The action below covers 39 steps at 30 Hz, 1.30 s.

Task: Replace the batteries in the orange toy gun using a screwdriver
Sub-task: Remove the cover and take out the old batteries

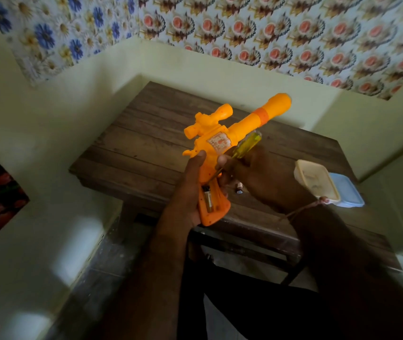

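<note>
My left hand (187,192) grips the orange toy gun (229,136) by its handle and holds it above the wooden table (141,148), barrel pointing up and to the right. The handle's battery compartment lies open, and one battery (207,198) sits inside it. My right hand (252,173) holds a screwdriver (245,146) with a clear yellow handle. Its shaft slants down-left, and the tip touches the gun's grip just above the compartment. A loose battery (239,188) lies on the table just right of the gun's handle.
A cream plastic box (317,179) and a pale blue lid or box (347,190) sit on the table's right side. The small table stands in a corner between light walls with flowered paper. My dark-clothed legs are below its front edge.
</note>
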Each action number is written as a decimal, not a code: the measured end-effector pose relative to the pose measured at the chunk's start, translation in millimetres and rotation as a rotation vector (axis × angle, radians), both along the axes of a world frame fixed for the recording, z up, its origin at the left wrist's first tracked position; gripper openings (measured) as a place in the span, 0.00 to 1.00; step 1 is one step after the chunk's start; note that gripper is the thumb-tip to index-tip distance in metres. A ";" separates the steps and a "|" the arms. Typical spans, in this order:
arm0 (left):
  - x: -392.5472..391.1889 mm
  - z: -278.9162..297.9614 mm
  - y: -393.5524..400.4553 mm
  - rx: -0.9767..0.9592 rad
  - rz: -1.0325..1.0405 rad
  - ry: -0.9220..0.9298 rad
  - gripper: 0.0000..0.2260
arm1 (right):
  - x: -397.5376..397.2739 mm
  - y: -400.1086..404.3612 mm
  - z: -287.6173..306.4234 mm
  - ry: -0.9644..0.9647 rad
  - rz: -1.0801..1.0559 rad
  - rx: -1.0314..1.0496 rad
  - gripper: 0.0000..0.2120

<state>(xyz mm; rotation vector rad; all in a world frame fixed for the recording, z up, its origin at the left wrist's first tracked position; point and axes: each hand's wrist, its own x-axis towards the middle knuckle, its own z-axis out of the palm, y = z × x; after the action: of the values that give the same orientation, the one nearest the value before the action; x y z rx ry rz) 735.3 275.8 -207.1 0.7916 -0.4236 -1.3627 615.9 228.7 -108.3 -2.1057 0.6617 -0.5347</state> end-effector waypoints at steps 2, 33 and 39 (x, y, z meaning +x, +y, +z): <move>-2.9 0.4 -0.4 0.022 -0.013 0.002 0.20 | 0.4 -2.1 1.0 0.024 -0.007 -0.033 0.11; 4.7 7.4 -1.3 0.053 0.076 0.194 0.30 | 0.8 47.2 -53.1 -0.058 -0.085 -0.252 0.09; 8.3 6.2 0.4 0.061 0.134 0.216 0.27 | -11.7 44.4 -52.2 -0.221 -0.256 -0.256 0.07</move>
<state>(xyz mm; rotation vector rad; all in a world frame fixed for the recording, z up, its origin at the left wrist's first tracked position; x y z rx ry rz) 743.6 276.1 -200.9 0.7012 -0.1572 -1.3237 604.2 273.1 -160.6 -2.1647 0.7720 -1.0266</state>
